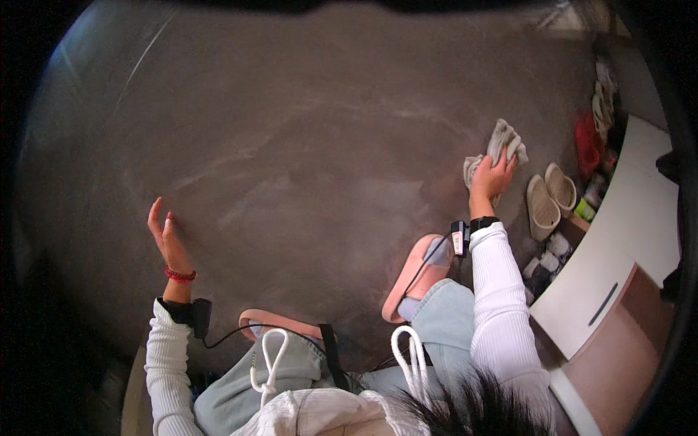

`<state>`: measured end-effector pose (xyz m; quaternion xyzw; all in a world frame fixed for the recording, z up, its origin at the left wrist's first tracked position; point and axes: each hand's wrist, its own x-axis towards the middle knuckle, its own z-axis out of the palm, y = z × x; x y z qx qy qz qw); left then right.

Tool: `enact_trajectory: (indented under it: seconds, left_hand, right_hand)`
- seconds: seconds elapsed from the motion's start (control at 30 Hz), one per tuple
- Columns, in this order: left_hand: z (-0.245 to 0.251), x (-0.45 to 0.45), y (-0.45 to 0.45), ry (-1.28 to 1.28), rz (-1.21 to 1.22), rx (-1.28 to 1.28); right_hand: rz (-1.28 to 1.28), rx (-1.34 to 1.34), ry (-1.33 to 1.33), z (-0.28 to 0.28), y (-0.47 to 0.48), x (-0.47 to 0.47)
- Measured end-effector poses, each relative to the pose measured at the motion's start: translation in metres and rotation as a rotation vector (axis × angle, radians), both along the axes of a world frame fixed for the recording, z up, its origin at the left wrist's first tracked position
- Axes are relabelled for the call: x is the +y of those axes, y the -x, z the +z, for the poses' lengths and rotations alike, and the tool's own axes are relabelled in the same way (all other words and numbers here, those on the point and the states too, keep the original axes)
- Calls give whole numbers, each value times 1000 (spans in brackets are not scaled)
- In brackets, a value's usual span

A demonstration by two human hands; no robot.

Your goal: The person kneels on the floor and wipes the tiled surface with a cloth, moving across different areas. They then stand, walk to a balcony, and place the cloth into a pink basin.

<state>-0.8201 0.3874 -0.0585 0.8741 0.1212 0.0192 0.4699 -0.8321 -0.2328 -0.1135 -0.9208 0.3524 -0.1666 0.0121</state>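
Observation:
My right hand (492, 177) grips a crumpled, pale grey cloth (505, 143), which bunches out past my fingers and beside the thumb. It is out to the right, close to a pair of beige slippers (545, 210). On the left, my left hand (168, 234) is held with fingers apart and nothing in it. Beneath both hands spreads a dark grey-brown floor (322, 180) with pale scuffs and streaks. Whether the cloth touches the floor I cannot tell.
Pink slides (409, 283) are on my feet. A white cabinet (611, 256) with a dark handle stands at the right. Shoes and a red item (588, 144) line its base, near a green item (584, 209). Black cables (240, 328) run from my wrist devices.

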Motion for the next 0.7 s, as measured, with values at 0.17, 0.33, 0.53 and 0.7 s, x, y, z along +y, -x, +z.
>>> enact_trajectory:
  seconds: [0.17,0.33,0.53,0.7]
  left_hand:
    - [-10,3,21,94,160,0]
    - [-17,9,39,214,308,38]
    - [-16,16,42,271,425,-32]
    - [-22,29,41,267,510,-139]
  right_hand:
    - [231,5,-15,1,-93,99]
    - [561,3,-28,-5,-170,230]
    - [1028,41,-130,2,-176,394]
    - [1463,77,-347,9,-64,451]
